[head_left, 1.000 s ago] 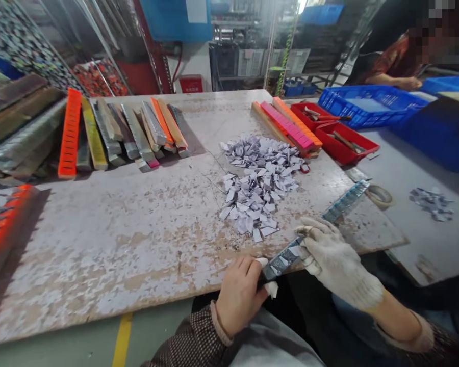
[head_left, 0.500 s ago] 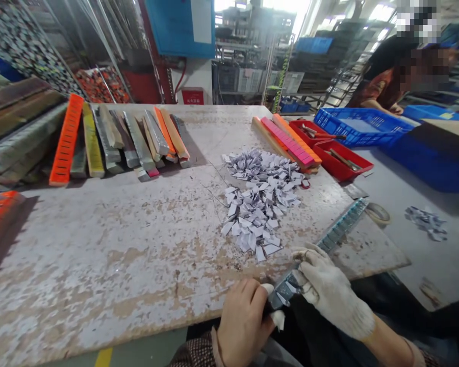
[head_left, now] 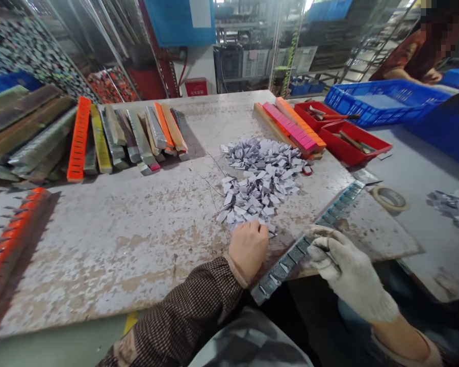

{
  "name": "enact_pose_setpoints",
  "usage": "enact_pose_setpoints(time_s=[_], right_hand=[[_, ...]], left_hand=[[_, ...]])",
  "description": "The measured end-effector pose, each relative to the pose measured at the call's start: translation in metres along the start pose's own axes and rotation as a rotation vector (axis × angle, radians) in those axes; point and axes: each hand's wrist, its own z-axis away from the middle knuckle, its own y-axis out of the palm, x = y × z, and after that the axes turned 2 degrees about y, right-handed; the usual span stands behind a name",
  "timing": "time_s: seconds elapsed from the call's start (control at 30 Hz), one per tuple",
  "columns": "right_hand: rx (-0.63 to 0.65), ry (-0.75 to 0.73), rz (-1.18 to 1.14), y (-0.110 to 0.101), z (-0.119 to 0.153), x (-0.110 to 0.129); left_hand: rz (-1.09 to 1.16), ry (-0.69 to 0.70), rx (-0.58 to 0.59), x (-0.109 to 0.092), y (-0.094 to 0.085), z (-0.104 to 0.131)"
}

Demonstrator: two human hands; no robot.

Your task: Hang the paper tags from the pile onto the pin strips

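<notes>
My left hand point(head_left: 249, 250), bare, reaches to the near edge of a heap of small pale grey flat pieces point(head_left: 252, 191). Its fingers are curled down and closed; their tips, and whatever they grip, are hidden. A long slotted bar point(head_left: 290, 257) slants across the table's front edge, its near end over my lap. A few pointed pieces stand in slots near that end. My right hand point(head_left: 342, 270), in a white knitted glove, is closed across the middle of the bar. Its fingertips are bunched together, and what they hold is unclear.
Slotted bars in orange and pink point(head_left: 290, 125) lie behind the heap, beside red bins point(head_left: 355, 142) with tools. A tape roll point(head_left: 389, 198) sits right. More bars point(head_left: 126, 135) line the left; an orange bar point(head_left: 19, 229) bristles with pieces. A co-worker point(head_left: 413, 56) is beyond a blue crate point(head_left: 384, 102).
My left hand has let go of the bar's near end and moved forward to the heap. My right hand stays over the bar. The view has shifted slightly.
</notes>
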Motion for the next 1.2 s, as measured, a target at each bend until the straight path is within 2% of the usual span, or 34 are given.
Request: enact_pose_setpoints(time_s=[0.1,0.27,0.47,0.57,0.7,0.9,1.07,1.2], right_hand=[[-0.002,0.011,-0.016,-0.001,0.007,-0.005],[-0.003,0.001,0.016,0.003,0.012,-0.007],[0.012,-0.059,0.081,0.012,-0.004,0.000],[0.058,-0.100,0.049,0.013,-0.015,0.013],[0.020,-0.148,-0.096,0.008,-0.020,0.028],[0.049,-0.122,-0.091,-0.003,-0.006,0.030],[0.023,-0.112,-0.068,-0.004,0.003,0.032],[-0.018,-0.132,0.074,0.000,0.006,0.022]], left_hand=[[0.003,0.017,0.007,-0.003,0.007,-0.009],[0.077,0.076,0.016,0.001,0.006,-0.007],[0.308,0.077,-0.010,0.003,-0.002,-0.004],[0.594,0.100,-0.027,0.001,-0.008,0.003],[1.078,0.082,-0.063,-0.011,-0.010,0.013],[1.300,-0.020,-0.131,-0.023,-0.001,0.022],[1.293,-0.020,-0.130,-0.020,-0.004,0.027],[1.081,-0.053,-0.233,-0.009,-0.004,0.055]])
